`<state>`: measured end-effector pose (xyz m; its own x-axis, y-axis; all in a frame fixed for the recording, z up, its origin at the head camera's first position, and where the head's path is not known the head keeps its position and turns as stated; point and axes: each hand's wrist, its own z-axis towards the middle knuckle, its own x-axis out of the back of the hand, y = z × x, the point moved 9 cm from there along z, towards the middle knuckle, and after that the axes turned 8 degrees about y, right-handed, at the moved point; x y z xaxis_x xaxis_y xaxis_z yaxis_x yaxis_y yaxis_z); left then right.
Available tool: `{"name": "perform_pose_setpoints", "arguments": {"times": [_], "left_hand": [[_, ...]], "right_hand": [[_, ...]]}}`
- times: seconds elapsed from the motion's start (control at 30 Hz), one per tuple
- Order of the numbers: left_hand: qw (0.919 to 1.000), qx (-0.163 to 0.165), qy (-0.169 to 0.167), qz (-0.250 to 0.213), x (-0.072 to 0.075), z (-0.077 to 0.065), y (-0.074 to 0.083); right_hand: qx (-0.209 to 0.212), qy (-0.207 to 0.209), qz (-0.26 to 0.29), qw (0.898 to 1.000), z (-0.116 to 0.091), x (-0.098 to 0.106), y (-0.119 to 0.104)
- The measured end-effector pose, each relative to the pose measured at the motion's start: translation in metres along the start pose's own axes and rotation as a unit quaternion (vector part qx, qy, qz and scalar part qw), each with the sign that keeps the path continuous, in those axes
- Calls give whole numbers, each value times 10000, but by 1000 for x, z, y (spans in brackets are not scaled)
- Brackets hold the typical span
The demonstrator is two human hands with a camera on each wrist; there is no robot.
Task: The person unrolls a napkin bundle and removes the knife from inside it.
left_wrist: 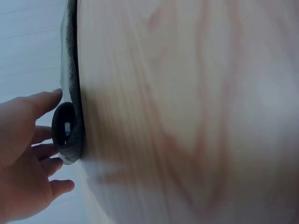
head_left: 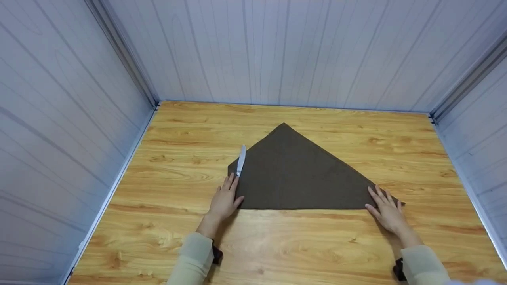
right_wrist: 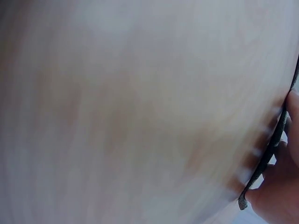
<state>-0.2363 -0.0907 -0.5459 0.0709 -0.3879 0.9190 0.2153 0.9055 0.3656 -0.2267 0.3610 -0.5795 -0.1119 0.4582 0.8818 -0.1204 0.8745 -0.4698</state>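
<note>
A dark brown-grey cloth (head_left: 301, 174) lies folded on the wooden table, its peak pointing away from me and a straight edge along the near side. At its left end, a knife (head_left: 241, 160) lies with its silver blade pointing away; the handle is hidden. My left hand (head_left: 223, 200) rests with extended fingers at that end, by the knife. In the left wrist view, a rolled fold (left_wrist: 69, 128) of cloth shows beside the thumb and fingers, with a small shiny bit inside. My right hand (head_left: 388, 211) lies on the cloth's right corner, fingers spread.
The wood-grain table (head_left: 277, 245) runs back to a white panel wall (head_left: 269, 51). More panels stand at the left (head_left: 59, 138) and right (head_left: 479, 118) sides. A dark strap-mounted device sits at each wrist.
</note>
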Motion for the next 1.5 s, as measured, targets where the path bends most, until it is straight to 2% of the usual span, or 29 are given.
{"name": "perform_pose_setpoints", "arguments": {"times": [0.2,0.57,1.5], "left_hand": [[9999,23,-67,112,-2,0,-1],[9989,278,-231,300,-7,0,-4],[9987,438,-265,91,-3,-1,-12]], "right_hand": [[-2,11,-16,10000,1,0,1],[-22,9,-80,10000,1,-1,2],[45,42,8,10000,0,0,1]]}}
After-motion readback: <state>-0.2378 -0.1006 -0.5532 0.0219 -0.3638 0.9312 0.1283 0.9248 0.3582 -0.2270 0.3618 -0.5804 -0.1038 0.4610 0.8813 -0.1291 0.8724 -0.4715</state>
